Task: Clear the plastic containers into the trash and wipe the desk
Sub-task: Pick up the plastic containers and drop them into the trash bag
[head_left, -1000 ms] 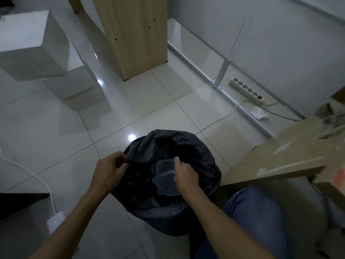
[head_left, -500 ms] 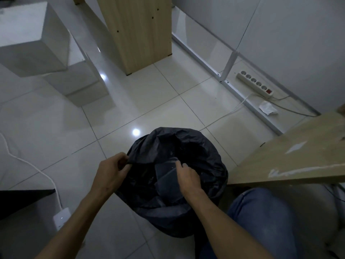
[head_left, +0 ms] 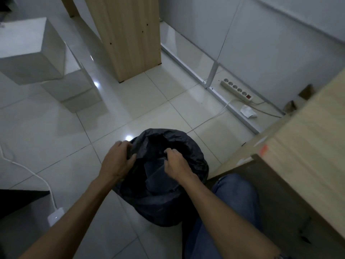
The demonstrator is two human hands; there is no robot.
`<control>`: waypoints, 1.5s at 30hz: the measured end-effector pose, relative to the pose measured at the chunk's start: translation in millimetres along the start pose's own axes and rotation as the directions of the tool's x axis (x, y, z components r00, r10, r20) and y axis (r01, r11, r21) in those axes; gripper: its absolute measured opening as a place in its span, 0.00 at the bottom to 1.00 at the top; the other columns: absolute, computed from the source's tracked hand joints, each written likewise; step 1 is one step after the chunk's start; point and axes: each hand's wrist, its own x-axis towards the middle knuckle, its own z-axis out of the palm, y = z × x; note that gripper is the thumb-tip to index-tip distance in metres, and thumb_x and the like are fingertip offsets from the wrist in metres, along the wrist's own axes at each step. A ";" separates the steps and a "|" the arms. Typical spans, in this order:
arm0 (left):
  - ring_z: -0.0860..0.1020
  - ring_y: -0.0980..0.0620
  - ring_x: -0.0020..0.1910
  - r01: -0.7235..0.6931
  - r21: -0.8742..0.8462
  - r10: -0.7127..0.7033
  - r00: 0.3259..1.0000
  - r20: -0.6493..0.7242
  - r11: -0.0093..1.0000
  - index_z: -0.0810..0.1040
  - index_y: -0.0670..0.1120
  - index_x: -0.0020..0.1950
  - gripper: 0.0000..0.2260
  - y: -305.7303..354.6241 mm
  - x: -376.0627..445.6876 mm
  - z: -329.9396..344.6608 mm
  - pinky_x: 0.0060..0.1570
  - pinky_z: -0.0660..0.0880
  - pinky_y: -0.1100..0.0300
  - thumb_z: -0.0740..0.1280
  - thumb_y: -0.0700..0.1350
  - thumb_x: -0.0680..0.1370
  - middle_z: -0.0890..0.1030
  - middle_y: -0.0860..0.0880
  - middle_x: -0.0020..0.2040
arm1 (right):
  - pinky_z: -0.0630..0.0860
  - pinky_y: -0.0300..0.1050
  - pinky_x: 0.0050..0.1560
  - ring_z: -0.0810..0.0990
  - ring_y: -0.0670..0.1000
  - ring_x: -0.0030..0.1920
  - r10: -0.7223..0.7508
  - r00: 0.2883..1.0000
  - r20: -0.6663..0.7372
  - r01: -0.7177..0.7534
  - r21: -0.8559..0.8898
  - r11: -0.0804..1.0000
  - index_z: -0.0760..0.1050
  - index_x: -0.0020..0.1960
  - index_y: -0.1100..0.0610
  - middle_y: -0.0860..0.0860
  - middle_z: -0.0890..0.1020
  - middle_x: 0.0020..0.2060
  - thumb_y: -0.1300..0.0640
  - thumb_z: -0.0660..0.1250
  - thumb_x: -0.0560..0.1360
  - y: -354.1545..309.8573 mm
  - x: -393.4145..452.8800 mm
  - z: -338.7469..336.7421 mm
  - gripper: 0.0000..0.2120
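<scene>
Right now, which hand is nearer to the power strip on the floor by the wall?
Right. The right hand is over the trash bag's mouth, on the side toward the power strip. The left hand grips the bag's opposite rim, farther away.

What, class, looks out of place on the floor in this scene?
A crumpled white tissue lies loose on the tiled floor by the power strip, well away from the black trash bag that both hands are working at. It looks like stray litter.
</scene>
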 end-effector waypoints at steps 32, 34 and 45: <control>0.86 0.50 0.41 -0.743 -0.329 0.760 0.642 -0.101 0.583 0.83 0.47 0.51 0.05 481.7 -112.1 -168.8 0.48 0.83 0.42 0.71 0.38 0.79 0.87 0.45 0.41 | 0.74 0.53 0.63 0.78 0.57 0.61 -0.071 0.667 -0.741 0.061 -0.041 0.997 0.76 0.62 0.57 0.57 0.80 0.59 0.54 0.67 0.80 16.8 -348.0 -391.5 0.13; 0.86 0.51 0.42 -0.759 -0.370 0.808 0.588 -0.036 0.536 0.83 0.47 0.51 0.04 521.5 -127.1 -145.0 0.49 0.81 0.41 0.72 0.40 0.78 0.87 0.45 0.42 | 0.72 0.51 0.63 0.76 0.56 0.63 -0.024 0.660 -0.751 -0.060 -0.085 0.995 0.75 0.65 0.58 0.56 0.79 0.61 0.52 0.66 0.81 55.4 -380.2 -406.9 0.16; 0.79 0.54 0.62 -0.954 -0.227 0.956 0.137 0.258 0.198 0.80 0.50 0.68 0.17 655.0 -207.8 -28.3 0.62 0.75 0.59 0.69 0.53 0.81 0.83 0.52 0.63 | 0.68 0.54 0.71 0.69 0.54 0.71 0.262 0.534 -0.804 -0.500 -0.050 0.864 0.69 0.76 0.56 0.53 0.73 0.71 0.42 0.58 0.84 178.9 -530.2 -410.0 0.26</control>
